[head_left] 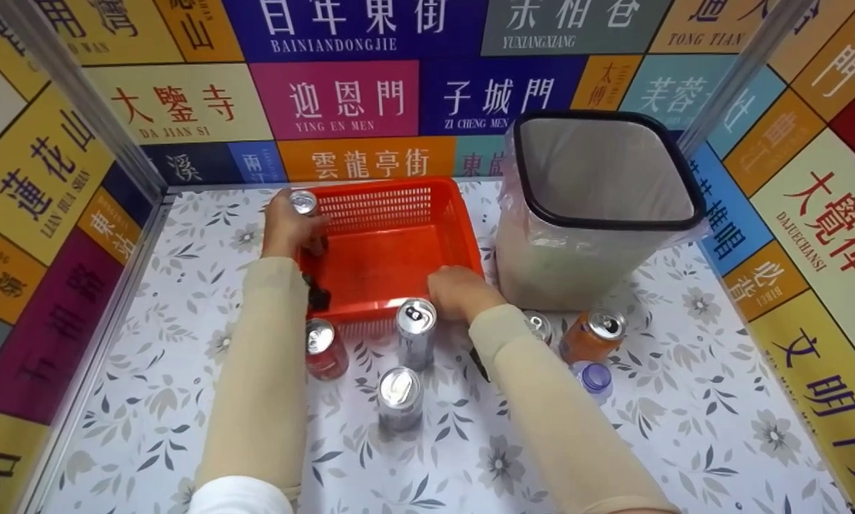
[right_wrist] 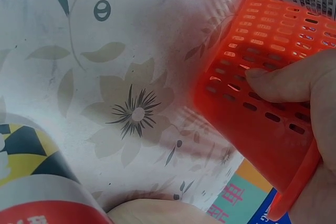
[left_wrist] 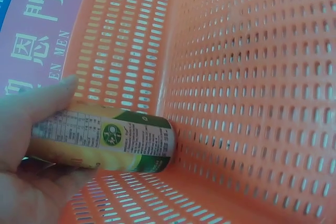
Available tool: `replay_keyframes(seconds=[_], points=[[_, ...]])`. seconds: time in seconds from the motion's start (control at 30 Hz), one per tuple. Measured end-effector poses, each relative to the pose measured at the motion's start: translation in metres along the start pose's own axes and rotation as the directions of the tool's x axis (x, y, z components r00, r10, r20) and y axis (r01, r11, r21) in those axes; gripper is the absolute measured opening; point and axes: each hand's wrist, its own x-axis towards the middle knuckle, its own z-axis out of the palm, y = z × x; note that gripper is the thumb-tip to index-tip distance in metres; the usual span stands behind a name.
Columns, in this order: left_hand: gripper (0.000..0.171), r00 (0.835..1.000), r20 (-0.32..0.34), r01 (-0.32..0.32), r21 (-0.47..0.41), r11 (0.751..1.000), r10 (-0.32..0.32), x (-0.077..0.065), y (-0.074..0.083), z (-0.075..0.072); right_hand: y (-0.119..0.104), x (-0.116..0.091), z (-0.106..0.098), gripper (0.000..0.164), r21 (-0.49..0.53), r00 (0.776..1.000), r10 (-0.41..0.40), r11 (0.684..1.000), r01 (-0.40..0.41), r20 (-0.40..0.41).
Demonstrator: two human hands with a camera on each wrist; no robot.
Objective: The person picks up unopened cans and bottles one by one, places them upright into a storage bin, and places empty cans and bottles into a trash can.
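Observation:
My left hand grips a yellow and green drink can at the far left corner of a red plastic basket. In the left wrist view the can's end is down inside the basket, right by its perforated wall. My right hand holds the basket's near right corner, its thumb lying on the slotted outer wall. Just in front of the basket stand a red can, a silver can and another silver can.
A lined bin with a black rim stands right of the basket. Near its base are an orange can, a can partly hidden by my sleeve, and a purple-capped bottle. Printed panels wall in the flowered tabletop.

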Motion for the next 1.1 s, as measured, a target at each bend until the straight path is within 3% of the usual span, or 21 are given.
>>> replay_keyframes(seconds=[0.13, 0.33, 0.53, 0.77, 1.1], points=[[0.091, 1.0, 0.013, 0.002, 0.014, 1.0, -0.002, 0.001, 0.003, 0.0, 0.0, 0.002, -0.001, 0.018, -0.01, 1.0, -0.002, 1.0, 0.002, 0.001], [0.088, 0.999, 0.037, -0.04, 0.133, 0.99, 0.035, 0.0, 0.012, 0.002, 0.002, 0.001, -0.003, 0.015, -0.018, 1.0, 0.016, 1.0, -0.016, 0.003], [0.088, 0.998, 0.007, -0.058, 0.191, 0.98, 0.057, -0.002, 0.009, 0.003, 0.002, 0.0, 0.0, 0.015, -0.025, 1.0, -0.013, 1.0, 0.013, -0.008], [0.081, 0.995, -0.012, -0.098, 0.127, 0.987, 0.1, -0.001, 0.003, 0.004, 0.0, -0.001, 0.0, 0.016, -0.034, 0.999, -0.036, 0.999, 0.035, -0.035], [0.089, 0.999, 0.025, -0.038, 0.128, 0.991, 0.035, -0.001, 0.007, 0.0, -0.002, -0.001, 0.0, 0.017, -0.029, 0.999, -0.029, 0.999, 0.028, -0.034]])
